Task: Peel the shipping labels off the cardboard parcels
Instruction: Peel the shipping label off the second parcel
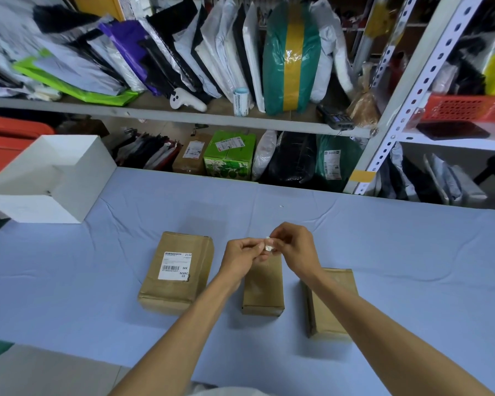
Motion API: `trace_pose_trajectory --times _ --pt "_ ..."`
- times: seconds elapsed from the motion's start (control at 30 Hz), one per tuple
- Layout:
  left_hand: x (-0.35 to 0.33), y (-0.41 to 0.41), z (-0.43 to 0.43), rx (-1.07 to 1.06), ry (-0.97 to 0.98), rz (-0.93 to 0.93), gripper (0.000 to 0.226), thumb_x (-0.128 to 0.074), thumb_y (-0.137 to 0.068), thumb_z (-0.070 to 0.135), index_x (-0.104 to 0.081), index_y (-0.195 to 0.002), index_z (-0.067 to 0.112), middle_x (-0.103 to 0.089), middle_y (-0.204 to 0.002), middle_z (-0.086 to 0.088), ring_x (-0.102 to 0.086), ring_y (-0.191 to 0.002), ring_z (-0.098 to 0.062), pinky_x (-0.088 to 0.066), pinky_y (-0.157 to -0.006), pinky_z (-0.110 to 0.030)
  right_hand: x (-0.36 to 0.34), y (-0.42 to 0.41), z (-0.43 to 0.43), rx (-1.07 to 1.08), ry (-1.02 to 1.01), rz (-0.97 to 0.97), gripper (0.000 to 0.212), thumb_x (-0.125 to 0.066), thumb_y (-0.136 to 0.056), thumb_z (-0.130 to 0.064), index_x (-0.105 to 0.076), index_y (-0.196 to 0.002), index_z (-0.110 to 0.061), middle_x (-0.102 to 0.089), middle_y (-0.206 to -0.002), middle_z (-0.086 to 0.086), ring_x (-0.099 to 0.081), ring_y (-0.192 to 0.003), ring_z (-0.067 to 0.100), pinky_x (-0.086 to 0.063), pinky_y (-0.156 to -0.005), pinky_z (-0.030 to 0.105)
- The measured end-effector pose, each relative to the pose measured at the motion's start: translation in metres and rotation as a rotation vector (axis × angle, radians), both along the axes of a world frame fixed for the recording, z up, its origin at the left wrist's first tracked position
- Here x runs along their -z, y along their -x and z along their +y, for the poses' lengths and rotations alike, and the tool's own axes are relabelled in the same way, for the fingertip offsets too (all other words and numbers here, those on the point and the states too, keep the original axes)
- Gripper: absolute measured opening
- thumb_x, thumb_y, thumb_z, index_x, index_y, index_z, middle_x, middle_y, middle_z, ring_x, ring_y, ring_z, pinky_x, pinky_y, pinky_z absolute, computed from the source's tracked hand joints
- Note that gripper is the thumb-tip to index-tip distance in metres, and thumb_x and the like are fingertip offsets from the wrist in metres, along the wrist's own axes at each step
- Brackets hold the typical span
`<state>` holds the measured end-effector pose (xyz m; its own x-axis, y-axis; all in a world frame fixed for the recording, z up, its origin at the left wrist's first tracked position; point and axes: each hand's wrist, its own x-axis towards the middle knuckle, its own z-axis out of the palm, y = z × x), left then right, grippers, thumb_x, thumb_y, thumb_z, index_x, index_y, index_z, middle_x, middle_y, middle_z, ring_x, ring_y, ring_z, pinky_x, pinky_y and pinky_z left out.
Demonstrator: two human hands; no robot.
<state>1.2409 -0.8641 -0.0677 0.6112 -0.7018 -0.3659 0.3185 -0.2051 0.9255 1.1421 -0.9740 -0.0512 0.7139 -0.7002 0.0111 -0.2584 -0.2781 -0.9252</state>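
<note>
Label (269, 244) between left hand (245, 257), right hand (293, 247)

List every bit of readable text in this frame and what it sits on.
"21/4", rest unclear: white label on left parcel.
"MX": same label.
"MXRC": same label.
"03": same label.
Its barcode digits, shelf parcels' labels: too small or blurred.
No text shows on the crumpled label.

Crumpled label (269, 243) half-hidden between fingers (257, 247)
</note>
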Motion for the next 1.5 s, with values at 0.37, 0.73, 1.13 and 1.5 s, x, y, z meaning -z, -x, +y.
trace_pose_trajectory --times 0.37,0.73,1.13,1.5 --pt "-0.011 0.003 -0.003 -0.017 -0.045 -0.321 0.008 -0.073 -0.082 0.011 -0.069 -0.079 0.017 -0.073 -0.075 -0.004 -0.072 -0.072 -0.02 -0.06 -0.072 -0.03 -0.009 -0.005 -0.002 0.001 -0.272 -0.037 0.005 -0.064 -0.077 0.011 -0.069 -0.077 0.012 -0.067 -0.067 0.022 -0.065 -0.055 0.019 -0.054 -0.055 0.025" --pt "-0.013 -0.006 0.005 -0.111 -0.085 -0.44 0.026 -0.07 -0.083 0.005 -0.062 -0.063 0.018 -0.063 -0.055 0.001 -0.06 -0.046 -0.007 -0.052 -0.053 -0.021 -0.014 -0.007 -0.001 -0.187 -0.538 -0.046 0.017 -0.058 -0.09 0.002 -0.067 -0.096 0.014 -0.069 -0.094 0.029 -0.07 -0.087 0.035 -0.058 -0.08 0.031" --pt "-0.011 -0.02 0.016 -0.136 -0.01 -0.195 0.013 -0.071 -0.081 0.0 -0.065 -0.075 0.009 -0.07 -0.069 -0.013 -0.072 -0.062 -0.02 -0.059 -0.06 -0.025 -0.012 -0.018 0.015 -0.055 -0.546 -0.089 0.014 -0.07 -0.077 0.01 -0.066 -0.09 0.014 -0.07 -0.076 0.021 -0.071 -0.071 0.032 -0.06 -0.071 0.031" --pt "-0.016 -0.041 0.034 -0.057 -0.086 -0.128 0.007 -0.072 -0.08 -0.002 -0.066 -0.083 -0.001 -0.067 -0.072 -0.013 -0.068 -0.059 -0.014 -0.059 -0.063 -0.021 -0.019 -0.043 0.042 0.0 -0.142 0.116 0.01 -0.069 -0.072 0.008 -0.074 -0.069 -0.001 -0.071 -0.065 0.016 -0.071 -0.062 0.024 -0.059 -0.061 0.029"
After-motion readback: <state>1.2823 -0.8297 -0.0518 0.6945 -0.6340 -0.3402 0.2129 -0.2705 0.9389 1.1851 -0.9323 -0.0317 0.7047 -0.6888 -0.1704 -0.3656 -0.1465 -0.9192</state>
